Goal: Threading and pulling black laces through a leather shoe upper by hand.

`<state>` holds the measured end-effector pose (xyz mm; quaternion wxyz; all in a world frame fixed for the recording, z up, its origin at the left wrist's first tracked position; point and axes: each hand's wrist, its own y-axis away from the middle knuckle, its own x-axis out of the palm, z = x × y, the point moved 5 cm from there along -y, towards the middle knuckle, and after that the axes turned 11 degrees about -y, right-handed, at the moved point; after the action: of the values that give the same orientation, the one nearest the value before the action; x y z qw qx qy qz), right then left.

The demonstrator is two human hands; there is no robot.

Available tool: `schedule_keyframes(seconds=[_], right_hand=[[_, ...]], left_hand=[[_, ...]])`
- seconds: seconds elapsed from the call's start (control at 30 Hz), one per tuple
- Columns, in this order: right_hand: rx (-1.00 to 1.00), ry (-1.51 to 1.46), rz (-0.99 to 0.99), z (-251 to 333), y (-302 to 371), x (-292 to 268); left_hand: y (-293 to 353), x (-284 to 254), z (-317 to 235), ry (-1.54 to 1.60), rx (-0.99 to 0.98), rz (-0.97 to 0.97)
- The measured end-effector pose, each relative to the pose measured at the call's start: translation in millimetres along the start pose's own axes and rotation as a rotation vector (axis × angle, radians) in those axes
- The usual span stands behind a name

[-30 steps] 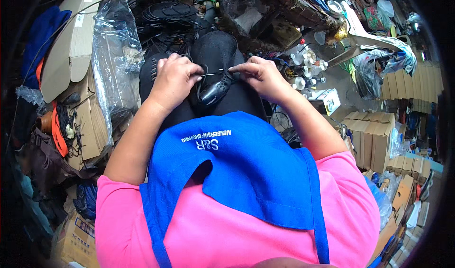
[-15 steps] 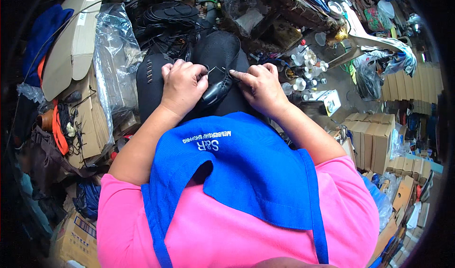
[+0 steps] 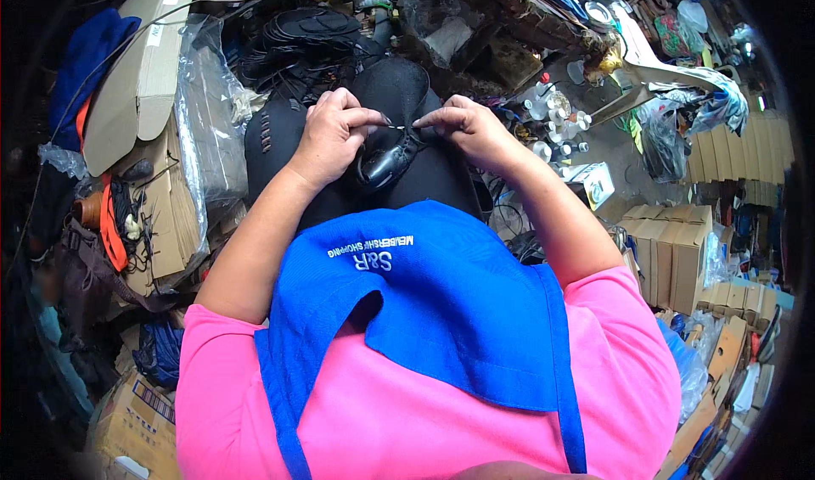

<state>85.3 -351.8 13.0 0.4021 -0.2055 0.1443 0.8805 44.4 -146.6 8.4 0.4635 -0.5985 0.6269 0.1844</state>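
Black shoe (image 3: 379,168), lying on the black trousers (image 3: 437,173) over the lap, glossy toe turned back toward the body, opening between the two hands. Just beyond, a black rounded piece (image 3: 392,79); cannot tell whether part of the same shoe.

Left hand (image 3: 331,136) at the left side of the shoe, grip closed, thumb and forefinger pinched on a thin pale strand (image 3: 396,127); too small to tell thread from needle. Right hand (image 3: 475,132) facing it from the other side, forefinger stretched to the near end of the strand, just above the shoe; cannot tell whether gripping anything there.

Over the pink shirt (image 3: 382,429), a blue apron (image 3: 475,310) with white lettering. On the left knee, a row of short brownish stitches (image 3: 264,132).

To the left, clear plastic (image 3: 204,132) and a large folded cardboard sheet (image 3: 148,77), with an orange strap (image 3: 113,225) nearer the body. Past the knees, a pile of flat black pieces (image 3: 310,28). To the right, a cluster of small bottles (image 3: 556,111), a small printed box (image 3: 594,185) and, farther out, stacked brown cartons (image 3: 671,247).
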Motion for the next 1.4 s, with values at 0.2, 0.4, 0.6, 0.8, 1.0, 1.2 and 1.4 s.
schedule_keyframes(seconds=[0.2, 0.4, 0.6, 0.8, 1.0, 1.2, 1.4], right_hand=[[0.013, 0.004, 0.035, 1, -6, -2], [0.025, -0.018, 0.053, 1, -10, -3], [0.060, -0.089, 0.138, -3, -13, -4], [0.074, -0.173, 0.203, -15, -18, 1], [0.026, -0.113, 0.102, -17, -5, 5], [0.250, -0.607, -0.008, -24, -3, 14], [0.259, -0.617, -0.002, -19, -8, 17]], left_hand=[[-4, 5, 2, 0.009, -0.008, 0.044], [-6, 8, 4, 0.015, 0.015, 0.020], [-12, 17, 7, 0.058, 0.016, 0.131], [-24, 31, 18, 0.404, -0.124, 0.305], [-2, 21, 8, 0.143, -0.002, 0.140], [-4, 24, 16, 0.346, -0.180, 0.185], [-8, 40, 9, 0.533, -0.389, 0.309]])
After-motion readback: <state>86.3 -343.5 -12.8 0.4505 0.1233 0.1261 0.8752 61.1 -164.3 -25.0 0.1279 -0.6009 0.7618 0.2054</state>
